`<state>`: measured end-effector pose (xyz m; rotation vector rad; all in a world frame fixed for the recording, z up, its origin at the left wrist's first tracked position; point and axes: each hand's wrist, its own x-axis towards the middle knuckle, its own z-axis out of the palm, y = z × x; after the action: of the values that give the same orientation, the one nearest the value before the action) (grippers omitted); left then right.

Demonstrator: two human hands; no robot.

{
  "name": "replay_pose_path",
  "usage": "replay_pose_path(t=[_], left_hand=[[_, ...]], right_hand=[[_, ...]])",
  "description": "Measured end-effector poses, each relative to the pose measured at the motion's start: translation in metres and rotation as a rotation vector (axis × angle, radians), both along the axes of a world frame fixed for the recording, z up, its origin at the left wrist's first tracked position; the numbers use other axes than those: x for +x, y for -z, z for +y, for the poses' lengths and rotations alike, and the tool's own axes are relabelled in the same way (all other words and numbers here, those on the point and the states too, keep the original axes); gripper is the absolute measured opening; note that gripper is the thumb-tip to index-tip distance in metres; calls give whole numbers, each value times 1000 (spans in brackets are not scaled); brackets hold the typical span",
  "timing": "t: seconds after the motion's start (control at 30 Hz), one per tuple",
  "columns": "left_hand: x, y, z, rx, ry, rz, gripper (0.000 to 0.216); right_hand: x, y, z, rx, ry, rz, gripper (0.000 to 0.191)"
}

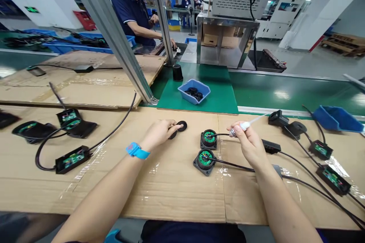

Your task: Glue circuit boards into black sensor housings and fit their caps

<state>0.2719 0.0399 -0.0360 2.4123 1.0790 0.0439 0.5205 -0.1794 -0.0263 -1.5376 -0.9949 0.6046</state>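
Observation:
My left hand (161, 133), with a blue band at the wrist, has its thumb and fingertips closed at the edge of a black round disc (182, 125). Another black disc (172, 135) lies partly hidden beneath those fingers. In my right hand (251, 144) is a small bottle with a thin white nozzle (245, 125), tilted up to the right. Between the hands lie two black round housings, the far one (209, 138) and the near one (204, 160), both with green circuit boards showing and black cables running right.
A blue bin (194, 91) of black round parts and a black cup (177, 72) stand on the green mat. Opened cabled units (72, 159) lie at left, more (333, 179) at right near a blue bin (338, 117). A metal post (114, 38) slants at left; a co-worker (134, 19) stands beyond.

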Motion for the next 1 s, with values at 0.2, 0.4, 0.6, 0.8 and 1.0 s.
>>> replay_pose_path(t=[0.2,0.4,0.6,0.8,1.0], left_hand=[[-6,10,5,28,-155,65,44],[-10,15,5,164,-156,-78,56],[-2,1,-48,121,147,-349,75],[11,21,-95,-118,459,-476,57],[8,31,-105,-120,427,-592,49]], right_hand=[[4,9,-3,6,0,29,42],[5,11,-6,8,-12,45,38],[-5,3,-12,33,-81,130,34],[-17,-4,-8,59,-131,382,32],[-18,-5,-3,138,-37,582,30]])
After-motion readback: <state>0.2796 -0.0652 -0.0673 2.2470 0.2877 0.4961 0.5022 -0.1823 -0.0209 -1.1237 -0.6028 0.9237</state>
